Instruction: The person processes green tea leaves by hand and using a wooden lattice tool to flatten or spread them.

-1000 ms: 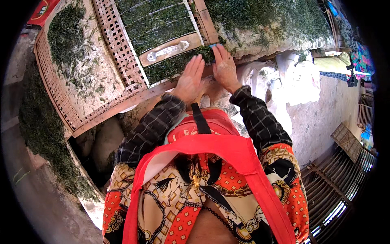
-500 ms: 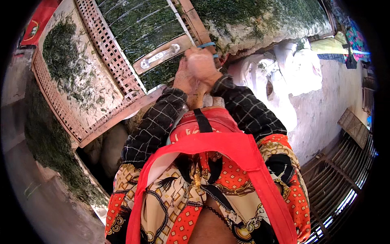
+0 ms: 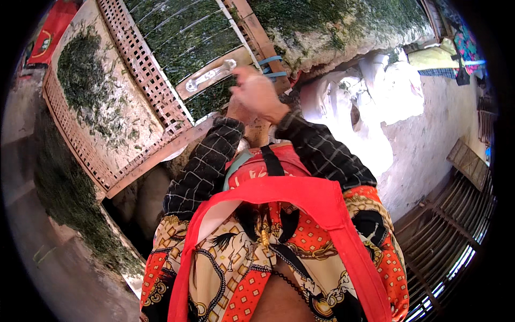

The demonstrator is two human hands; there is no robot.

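Observation:
My hands are close together at the near edge of a wire-strung frame (image 3: 174, 88) set over dark green shredded leafy matter (image 3: 185, 29). My right hand (image 3: 259, 95) lies over my left, its fingers smeared by motion. Most of my left hand (image 3: 239, 111) is hidden beneath it, fingers included. Whether either holds anything does not show. Just beyond them lies a wooden strip (image 3: 192, 90) with a metal pull handle (image 3: 211, 75). Blue bands (image 3: 274, 74) wrap a wooden bar right of the hands.
At left, a brown perforated plastic crate (image 3: 72, 137) carries a pale board (image 3: 131, 118) strewn with green bits. More green matter covers a ledge (image 3: 343, 24) at the far right. White sacks (image 3: 370, 96) stand by the wall, and a slatted grille (image 3: 445, 236) is at lower right.
My right hand has shifted slightly left and lifted off the frame's corner, showing more of the blue bands. My left hand has drawn a little nearer to me.

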